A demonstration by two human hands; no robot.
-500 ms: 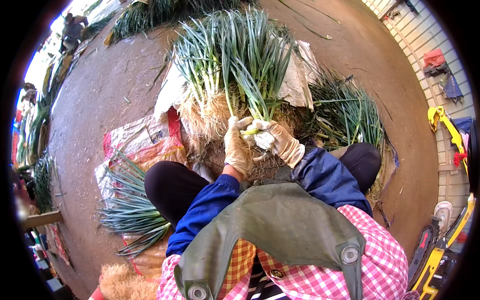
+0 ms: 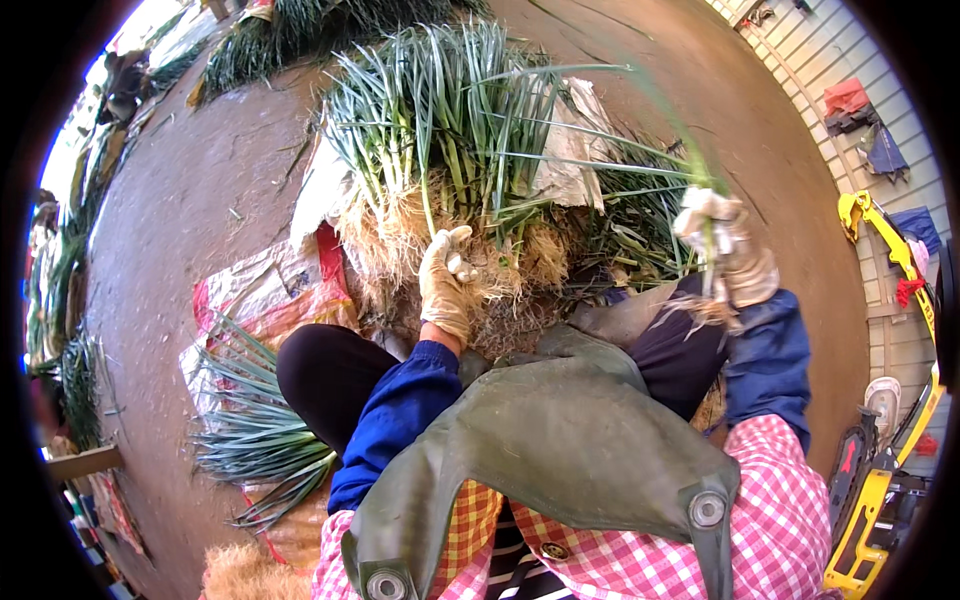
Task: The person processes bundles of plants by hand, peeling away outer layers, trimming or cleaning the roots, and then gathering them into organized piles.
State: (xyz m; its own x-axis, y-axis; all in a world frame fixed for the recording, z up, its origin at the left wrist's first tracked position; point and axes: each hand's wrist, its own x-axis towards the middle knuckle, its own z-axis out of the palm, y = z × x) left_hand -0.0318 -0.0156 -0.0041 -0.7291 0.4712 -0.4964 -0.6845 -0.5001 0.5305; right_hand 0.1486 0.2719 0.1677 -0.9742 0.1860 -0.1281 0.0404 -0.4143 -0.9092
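Both my hands wear pale, dirt-stained gloves. My left hand [image 2: 445, 285] is closed around the lower end of a thin green onion stalk [image 2: 427, 195], its leaves reaching up against the pile. Out to the right, above my right knee, my right hand [image 2: 738, 258] grips green onions [image 2: 708, 235]; their roots dangle below the glove and long leaves trail up and leftward, partly blurred. In front of me stands a big pile of green onions [image 2: 450, 120], its tangled pale roots [image 2: 385, 230] facing me.
A tidy bunch of green onions [image 2: 265, 430] lies on a red-edged woven sack [image 2: 275, 285] at my left. Loose greens [image 2: 630, 215] are heaped right of the pile. A yellow-framed machine [image 2: 880, 490] stands at the far right by the tiled area [image 2: 810, 60].
My right hand has swung from beside the left hand, at the pile's front, out to the right with green onions in it. The left hand stays near the roots.
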